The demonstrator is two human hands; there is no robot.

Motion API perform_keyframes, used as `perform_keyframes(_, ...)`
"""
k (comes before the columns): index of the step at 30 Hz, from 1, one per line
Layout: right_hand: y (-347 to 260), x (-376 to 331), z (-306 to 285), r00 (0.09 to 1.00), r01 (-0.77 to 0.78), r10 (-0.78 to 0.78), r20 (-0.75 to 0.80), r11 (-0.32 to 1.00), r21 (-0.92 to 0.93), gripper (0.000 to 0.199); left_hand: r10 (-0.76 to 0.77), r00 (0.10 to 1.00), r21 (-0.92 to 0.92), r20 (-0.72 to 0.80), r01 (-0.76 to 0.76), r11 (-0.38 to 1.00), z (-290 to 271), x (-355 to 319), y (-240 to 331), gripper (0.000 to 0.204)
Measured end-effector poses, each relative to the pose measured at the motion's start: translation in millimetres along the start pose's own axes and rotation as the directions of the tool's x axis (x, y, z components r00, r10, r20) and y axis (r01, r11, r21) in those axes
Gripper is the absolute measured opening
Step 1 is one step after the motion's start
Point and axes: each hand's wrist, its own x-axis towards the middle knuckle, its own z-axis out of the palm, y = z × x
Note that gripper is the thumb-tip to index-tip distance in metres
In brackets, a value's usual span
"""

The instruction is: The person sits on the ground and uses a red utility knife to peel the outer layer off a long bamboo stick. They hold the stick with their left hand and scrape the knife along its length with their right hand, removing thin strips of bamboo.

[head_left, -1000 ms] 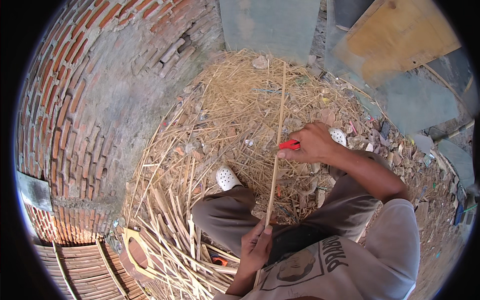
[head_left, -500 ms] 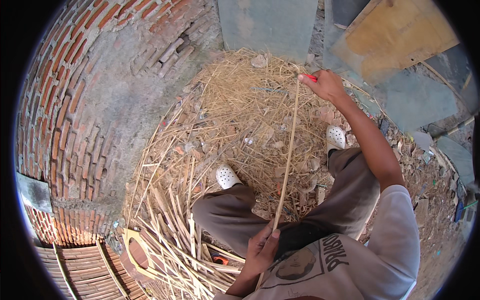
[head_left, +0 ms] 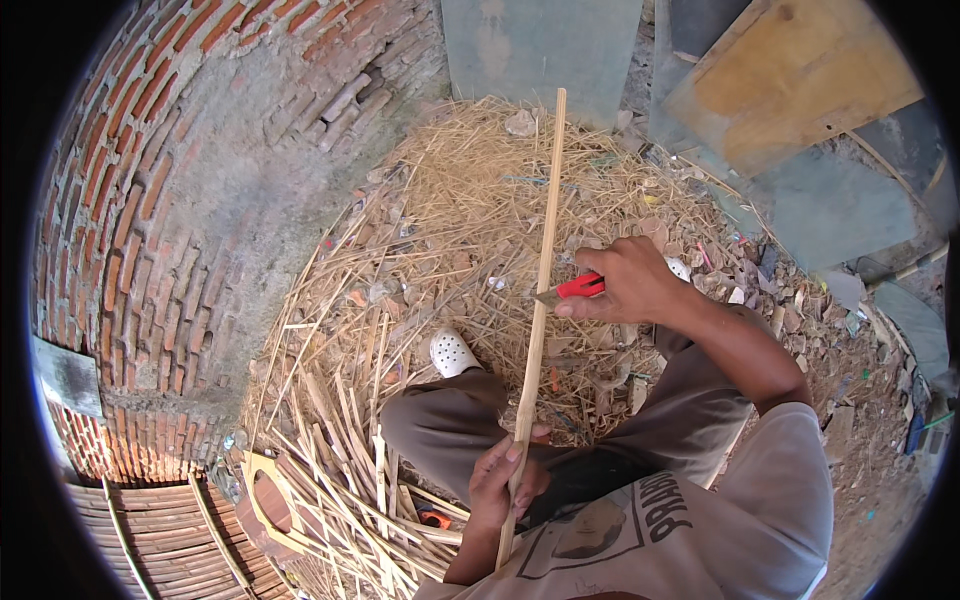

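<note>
My left hand [head_left: 508,480] is closed around the lower part of a long, pale wooden strip [head_left: 549,210], which looks like split bamboo. The strip slants up and away from my lap, its far end above the straw. My right hand [head_left: 632,285] grips a red-handled knife [head_left: 580,286], about midway along the strip. The short blade points left and meets or crosses the strip's edge; whether it cuts in I cannot tell. My right fingers wrap round the handle and hide part of it.
Shavings and rubble [head_left: 480,240] cover the ground between my white clogs [head_left: 452,353]. Many split strips [head_left: 350,480] lie piled at my left, beside a yellow frame [head_left: 262,490]. A brick wall [head_left: 130,260] rises at left; grey sheets [head_left: 540,50] and a tan board [head_left: 790,75] lean beyond.
My right hand with the knife has come from the strip's far end back to about its middle. The strip now stands wider side to view and tilts a little more leftward.
</note>
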Motion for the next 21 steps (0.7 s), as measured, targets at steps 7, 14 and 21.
perform_keyframes(7,4,14,7,0.984,0.079,-0.101,-0.144,0.985,-0.155,0.069,0.036,0.999,0.123,-0.007,-0.035,0.992,10,-2,6,0.043)
perform_keyframes(14,30,36,7,0.976,-0.171,0.149,-0.156,0.976,-0.133,0.071,0.000,1.000,0.034,0.000,0.000,0.999,4,-4,0,0.041)
perform_keyframes(21,27,36,16,0.987,-0.122,0.100,-0.127,0.977,-0.177,0.074,-0.024,0.999,0.125,-0.034,0.028,0.992,1,-10,-1,0.040)
